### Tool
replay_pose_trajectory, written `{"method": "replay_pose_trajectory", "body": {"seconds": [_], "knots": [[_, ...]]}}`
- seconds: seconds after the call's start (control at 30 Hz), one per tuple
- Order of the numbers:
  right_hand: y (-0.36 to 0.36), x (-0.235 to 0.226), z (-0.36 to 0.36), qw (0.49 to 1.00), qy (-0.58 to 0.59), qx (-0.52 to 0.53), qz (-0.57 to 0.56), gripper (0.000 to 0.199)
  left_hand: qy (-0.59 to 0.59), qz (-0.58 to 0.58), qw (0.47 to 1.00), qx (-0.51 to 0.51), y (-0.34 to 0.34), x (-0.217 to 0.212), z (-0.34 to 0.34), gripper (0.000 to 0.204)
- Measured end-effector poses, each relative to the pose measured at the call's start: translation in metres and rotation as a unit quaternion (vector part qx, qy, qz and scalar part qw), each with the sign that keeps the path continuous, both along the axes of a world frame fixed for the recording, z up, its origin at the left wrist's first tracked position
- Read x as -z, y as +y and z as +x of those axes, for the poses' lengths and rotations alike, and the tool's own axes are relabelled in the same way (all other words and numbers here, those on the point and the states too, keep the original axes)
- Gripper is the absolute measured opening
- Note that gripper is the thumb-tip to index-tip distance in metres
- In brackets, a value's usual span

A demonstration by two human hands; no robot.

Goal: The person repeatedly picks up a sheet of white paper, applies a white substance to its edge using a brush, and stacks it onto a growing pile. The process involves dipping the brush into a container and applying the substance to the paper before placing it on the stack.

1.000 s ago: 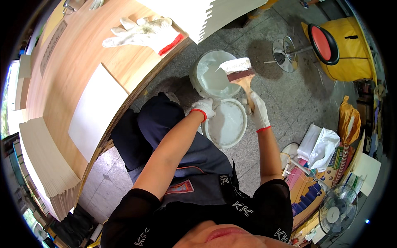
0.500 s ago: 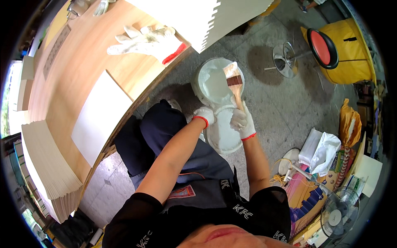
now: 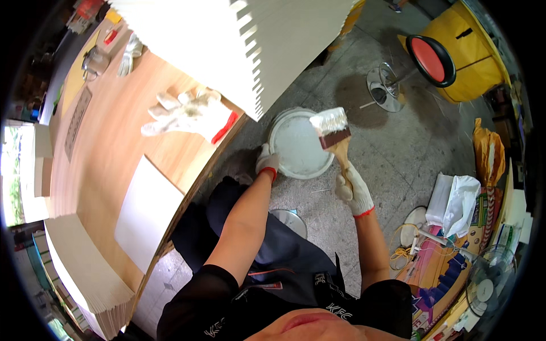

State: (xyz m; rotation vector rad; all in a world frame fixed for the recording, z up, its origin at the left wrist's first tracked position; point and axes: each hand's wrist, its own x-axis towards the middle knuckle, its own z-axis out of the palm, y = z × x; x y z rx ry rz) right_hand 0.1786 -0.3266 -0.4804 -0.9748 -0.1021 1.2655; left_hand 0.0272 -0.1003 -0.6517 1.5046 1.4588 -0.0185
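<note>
Over the grey concrete floor (image 3: 398, 153), our gloved left hand (image 3: 266, 162) curls its fingers on the white paint bucket (image 3: 298, 145) rim. Our right hand (image 3: 354, 190) grips the loaded brush (image 3: 331, 129) above it; tilting could drip paint outside.

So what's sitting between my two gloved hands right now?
In the head view, the white paint bucket lies between them: the left hand grips its rim, and the right hand holds the brush over its other edge.

Grey concrete floor (image 3: 398, 153), daylit. Curved wooden worktable (image 3: 114, 165) at left, 1 white panel (image 3: 149, 213) on it. Red-seated stool (image 3: 429, 59) beside yellow bin (image 3: 478, 62).
</note>
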Motion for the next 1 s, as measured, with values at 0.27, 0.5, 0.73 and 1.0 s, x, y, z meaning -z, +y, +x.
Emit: {"method": "replay_pose_trajectory", "body": {"seconds": [0.27,0.5,0.73,1.0], "knots": [[0.004,-0.069,0.025,0.972,-0.233,-0.001,0.027,0.029,-0.092,0.172,0.981,-0.021,0.006,-0.049,0.015,0.067],[0.087,-0.194,0.058,0.799,-0.544,0.165,0.194,0.045,-0.347,0.544,0.637,0.422,0.016,-0.494,-0.051,0.020],[0.191,-0.219,0.065,0.539,-0.745,0.283,0.275,0.040,0.073,0.369,0.802,0.464,0.127,-0.687,0.023,0.057],[0.151,-0.257,0.107,0.392,-0.890,0.130,0.192,0.048,0.212,0.295,0.760,0.539,0.158,-0.692,0.067,0.092]]}}
